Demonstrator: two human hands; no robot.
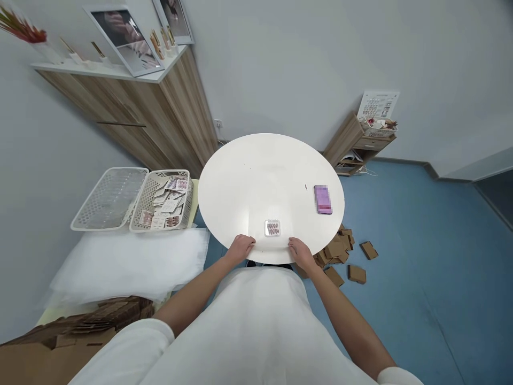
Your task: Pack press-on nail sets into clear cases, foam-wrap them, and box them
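Note:
A small clear case [272,228] with two rows of nail-shaped pieces lies near the front edge of the round white table [224,182]. Under it, a thin white sheet [272,243] shows only faintly against the tabletop. My left hand [241,248] is left of the case at the table edge, its fingers closed on the sheet's near left corner. On the other side, my right hand [300,251] has its fingers closed on the near right corner. The case lies between my hands, touched by neither.
A purple box [323,199] lies on the table's right side, with a tiny dark object [305,187] beside it. At left are a basket of packets [183,206], a basket of clear cases [112,198] and white sheets [132,262]. Cardboard boxes [336,248] lie on the floor.

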